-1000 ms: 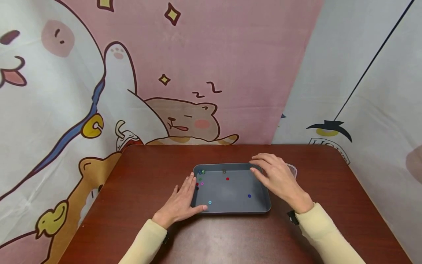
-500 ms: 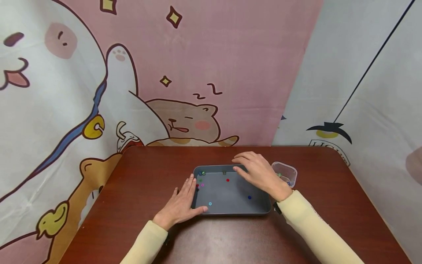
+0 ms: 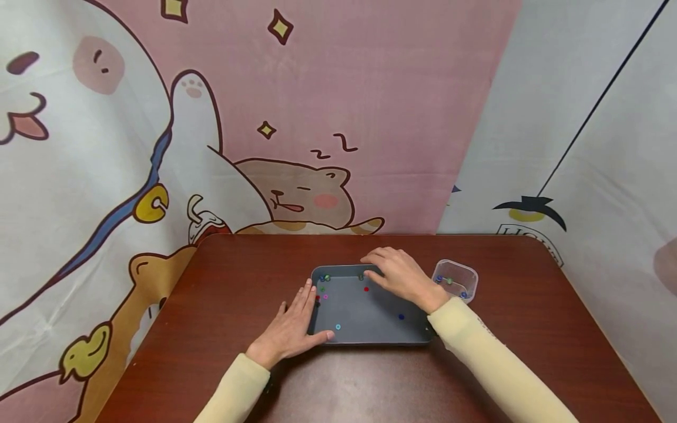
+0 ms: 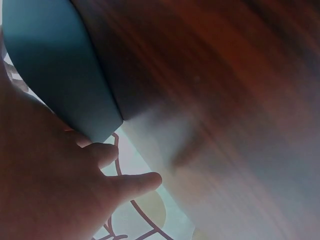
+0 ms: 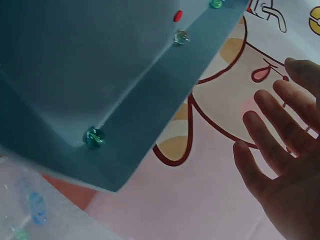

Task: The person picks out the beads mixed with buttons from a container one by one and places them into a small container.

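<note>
A grey tray [image 3: 359, 339] lies on the table with several small beads and marbles in it. Along its left rim rests my left hand [image 3: 288, 329], fingers straight and thumb over the near-left corner. My right hand [image 3: 401, 275] hovers above the far right part, fingers spread and loosely bent, holding nothing. Under its fingertips, by the far wall, is a clear marble [image 5: 181, 37]; a red bead [image 3: 366, 289] lies close to it. The right wrist view shows a green marble [image 5: 94, 137] in a far corner, which my hand covers in the head view. A blue bead [image 3: 401, 316] lies near right.
Right of the tray stands a clear plastic box [image 3: 472, 286] with a few blue and green marbles inside. A light-blue ring [image 3: 338, 326] and a pink ring [image 3: 325, 296] lie in the tray's left part. A printed cloth [image 3: 402, 117] hangs behind the wooden table [image 3: 254, 264].
My right hand has moved left from the tray's right edge to above its far wall, uncovering the plastic box. My left hand and the things in the tray keep their places.
</note>
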`<state>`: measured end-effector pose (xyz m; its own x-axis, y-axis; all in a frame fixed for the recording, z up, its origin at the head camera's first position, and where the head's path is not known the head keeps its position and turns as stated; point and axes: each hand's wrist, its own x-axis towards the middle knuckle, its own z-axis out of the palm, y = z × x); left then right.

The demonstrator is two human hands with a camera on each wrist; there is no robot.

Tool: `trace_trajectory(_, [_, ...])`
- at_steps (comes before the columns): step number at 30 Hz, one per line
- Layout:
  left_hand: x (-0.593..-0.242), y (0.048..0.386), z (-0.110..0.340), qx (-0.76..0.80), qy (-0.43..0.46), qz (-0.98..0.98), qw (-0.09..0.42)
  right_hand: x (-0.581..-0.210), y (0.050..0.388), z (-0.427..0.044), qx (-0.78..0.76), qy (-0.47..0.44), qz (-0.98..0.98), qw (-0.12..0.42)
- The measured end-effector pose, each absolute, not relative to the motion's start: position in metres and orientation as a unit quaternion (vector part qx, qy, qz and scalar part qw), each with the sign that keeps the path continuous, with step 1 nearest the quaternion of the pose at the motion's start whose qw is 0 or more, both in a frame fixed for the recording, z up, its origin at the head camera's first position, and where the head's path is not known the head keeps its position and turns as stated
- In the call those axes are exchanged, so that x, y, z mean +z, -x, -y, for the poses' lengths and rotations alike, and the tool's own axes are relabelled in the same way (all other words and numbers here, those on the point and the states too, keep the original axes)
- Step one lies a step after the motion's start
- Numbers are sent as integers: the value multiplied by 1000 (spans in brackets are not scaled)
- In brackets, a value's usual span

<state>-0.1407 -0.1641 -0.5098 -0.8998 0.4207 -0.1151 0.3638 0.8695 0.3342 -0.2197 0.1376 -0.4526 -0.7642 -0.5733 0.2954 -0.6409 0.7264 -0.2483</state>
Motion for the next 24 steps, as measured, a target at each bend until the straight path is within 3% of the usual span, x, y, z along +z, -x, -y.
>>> trace_trajectory(24, [-509,140,164,161,-209,-960,89,-482,232,-121,156,-319,933,61])
